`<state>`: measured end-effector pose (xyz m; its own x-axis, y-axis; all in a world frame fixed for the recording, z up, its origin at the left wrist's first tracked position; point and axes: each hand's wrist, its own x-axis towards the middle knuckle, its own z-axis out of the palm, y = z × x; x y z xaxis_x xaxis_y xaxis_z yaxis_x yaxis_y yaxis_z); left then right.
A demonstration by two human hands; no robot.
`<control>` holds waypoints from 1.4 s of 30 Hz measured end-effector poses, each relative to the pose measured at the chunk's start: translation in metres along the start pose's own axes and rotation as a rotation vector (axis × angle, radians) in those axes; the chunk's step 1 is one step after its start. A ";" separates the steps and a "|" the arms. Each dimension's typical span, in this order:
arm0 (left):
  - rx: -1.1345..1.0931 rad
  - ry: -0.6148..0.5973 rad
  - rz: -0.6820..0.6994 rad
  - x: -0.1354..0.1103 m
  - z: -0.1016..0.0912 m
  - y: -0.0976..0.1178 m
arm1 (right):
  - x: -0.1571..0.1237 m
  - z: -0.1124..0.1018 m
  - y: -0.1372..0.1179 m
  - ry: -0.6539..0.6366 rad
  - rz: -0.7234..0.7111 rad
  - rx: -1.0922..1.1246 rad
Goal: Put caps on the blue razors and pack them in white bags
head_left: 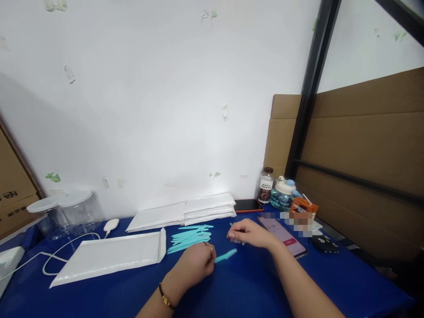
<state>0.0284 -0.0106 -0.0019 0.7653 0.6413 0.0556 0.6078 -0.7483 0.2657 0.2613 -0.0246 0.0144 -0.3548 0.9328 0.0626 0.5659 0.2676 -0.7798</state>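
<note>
My left hand point(198, 260) is closed around one end of a turquoise eyebrow razor point(227, 255), whose wider tip points right. Just behind that hand lies a loose pile of similar turquoise razors point(188, 236) on the blue tabletop. My right hand point(248, 232) hovers low over a few small clear plastic pieces point(233, 227), its fingers drawn together in a pinch. Whatever may be between those fingertips is hidden. An open white padded envelope point(109, 258) lies flat to the left of the pile, its flap end towards the razors.
Stacked white envelopes point(210, 207) lie along the wall beside a dark phone point(248, 205). A lit phone point(281, 236) is by my right forearm. Further right stand a bottle point(265, 185), a blue jug point(281, 196) and an orange packet point(303, 210). Clear lidded jars point(77, 214) and a white cable point(46, 265) occupy the left.
</note>
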 end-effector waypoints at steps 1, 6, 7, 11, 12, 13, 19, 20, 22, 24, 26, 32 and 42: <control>-0.016 0.027 -0.023 0.001 -0.003 -0.003 | 0.000 0.004 -0.003 -0.028 0.004 -0.015; -0.035 0.049 -0.038 -0.001 -0.014 -0.007 | 0.005 0.018 -0.002 -0.087 0.000 -0.022; -0.029 0.042 -0.045 -0.001 -0.015 -0.009 | 0.006 0.017 0.002 -0.086 0.009 -0.002; -0.078 0.119 -0.104 -0.004 -0.022 -0.032 | 0.006 0.003 0.022 0.039 0.048 0.000; -0.129 0.163 -0.132 -0.005 -0.024 -0.040 | 0.005 -0.002 0.027 0.090 0.062 -0.038; -0.188 0.200 -0.167 -0.006 -0.026 -0.048 | 0.005 -0.007 0.031 0.136 0.076 -0.086; -0.339 0.350 -0.328 -0.006 -0.036 -0.066 | 0.002 -0.016 0.037 0.323 0.037 -0.325; -0.368 0.355 -0.307 -0.006 -0.038 -0.063 | 0.002 -0.015 0.035 0.331 0.018 -0.338; -0.445 0.326 -0.249 -0.006 -0.040 -0.056 | 0.001 -0.014 0.031 0.311 -0.014 -0.330; -0.494 0.269 -0.190 -0.007 -0.042 -0.049 | 0.001 -0.011 0.028 0.275 -0.042 -0.310; -0.501 0.210 -0.140 -0.007 -0.040 -0.045 | 0.001 -0.008 0.026 0.248 -0.064 -0.316; -0.507 0.095 -0.171 -0.005 -0.028 -0.044 | 0.001 -0.002 0.026 0.180 -0.028 -0.440; -0.476 0.104 -0.127 -0.004 -0.023 -0.045 | 0.001 -0.005 0.034 0.190 0.079 -0.429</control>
<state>-0.0072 0.0241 0.0081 0.6518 0.7538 0.0833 0.5119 -0.5182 0.6851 0.2839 -0.0133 -0.0091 -0.1788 0.9712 0.1576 0.8560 0.2325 -0.4617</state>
